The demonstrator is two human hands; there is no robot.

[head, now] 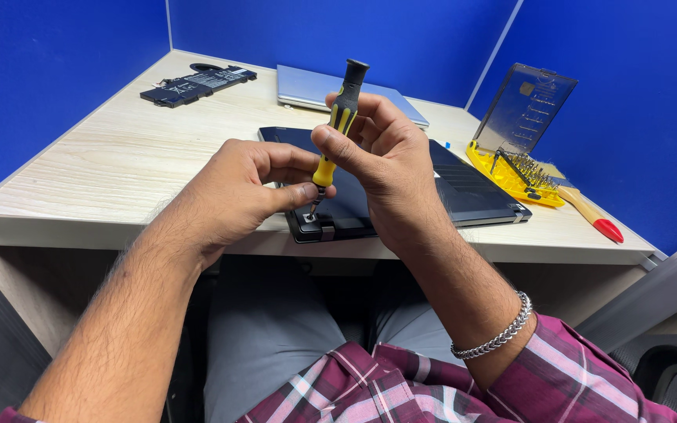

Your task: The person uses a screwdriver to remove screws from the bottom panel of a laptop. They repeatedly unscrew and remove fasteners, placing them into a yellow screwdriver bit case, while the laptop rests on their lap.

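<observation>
My right hand [381, 160] grips a black and yellow screwdriver [340, 117], held upright with its tip down at the near left corner of a black laptop [472, 192] lying bottom side up on the desk. My left hand [240, 192] is curled beside the shaft, thumb and fingertips touching the screwdriver's lower end just above the laptop corner. The tip itself is partly hidden by my fingers.
A yellow bit case with an open clear lid [520, 145] stands right of the laptop, a red-tipped wooden-handled tool [589, 213] beside it. A silver closed laptop [307, 86] and a black flat battery pack [197, 82] lie at the back. Blue partition walls enclose the wooden desk [103, 168].
</observation>
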